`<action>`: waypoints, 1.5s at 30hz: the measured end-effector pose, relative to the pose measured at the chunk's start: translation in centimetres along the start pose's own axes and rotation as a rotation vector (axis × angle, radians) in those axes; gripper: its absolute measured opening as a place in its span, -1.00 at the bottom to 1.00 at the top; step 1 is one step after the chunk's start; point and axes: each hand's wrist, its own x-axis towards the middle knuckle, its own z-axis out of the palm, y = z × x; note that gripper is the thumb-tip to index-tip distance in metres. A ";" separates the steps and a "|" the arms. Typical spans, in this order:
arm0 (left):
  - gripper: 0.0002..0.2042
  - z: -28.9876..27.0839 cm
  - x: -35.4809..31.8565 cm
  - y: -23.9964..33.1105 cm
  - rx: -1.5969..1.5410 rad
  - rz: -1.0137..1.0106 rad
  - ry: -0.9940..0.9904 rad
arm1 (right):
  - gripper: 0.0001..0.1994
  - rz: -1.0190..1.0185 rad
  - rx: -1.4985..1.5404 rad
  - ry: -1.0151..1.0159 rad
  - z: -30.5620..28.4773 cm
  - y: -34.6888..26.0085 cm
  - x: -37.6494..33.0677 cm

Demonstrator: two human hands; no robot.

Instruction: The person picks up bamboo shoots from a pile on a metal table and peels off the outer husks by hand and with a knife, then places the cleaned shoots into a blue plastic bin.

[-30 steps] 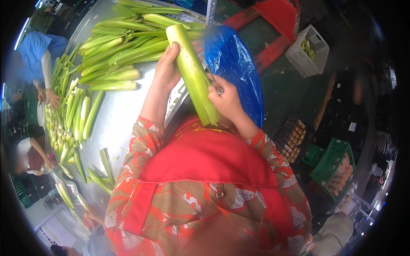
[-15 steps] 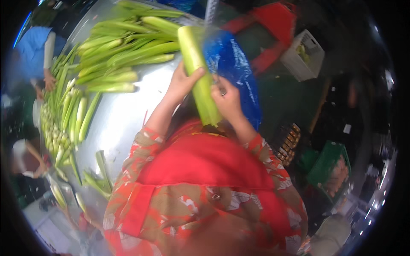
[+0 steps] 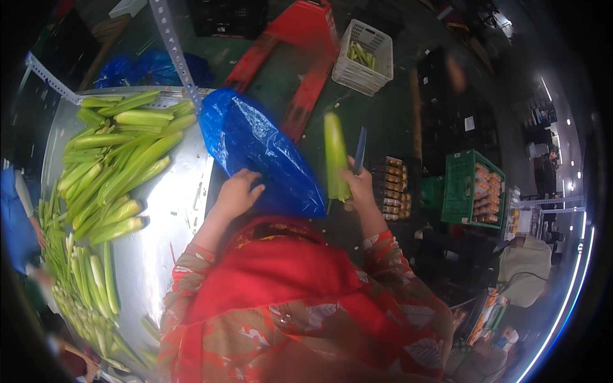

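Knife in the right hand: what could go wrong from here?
1. The right hand appears to hold both the knife and the green stalk; a shifting grip might cut the hand.
2. That hand is at the stalk's lower part, with the left hand away from it, so the stalk could slip.
3. The exposed blade could nick the blue plastic if swung left.

The left hand (image 3: 237, 195) is loosely spread, palm down, while the right hand (image 3: 359, 186) curls into a grip.
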 end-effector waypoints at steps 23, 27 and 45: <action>-0.74 8.7 7.6 -5.5 0.416 -0.259 -0.665 | -0.60 0.127 0.255 -0.951 6.8 -15.6 18.1; -0.73 7.0 7.9 -4.3 0.424 -0.371 -1.001 | -0.54 0.353 -0.456 -0.917 13.4 -1.6 8.0; -0.86 -12.9 -0.8 -11.0 0.528 -0.504 0.799 | -0.64 -0.129 -0.782 -0.668 12.5 4.8 9.8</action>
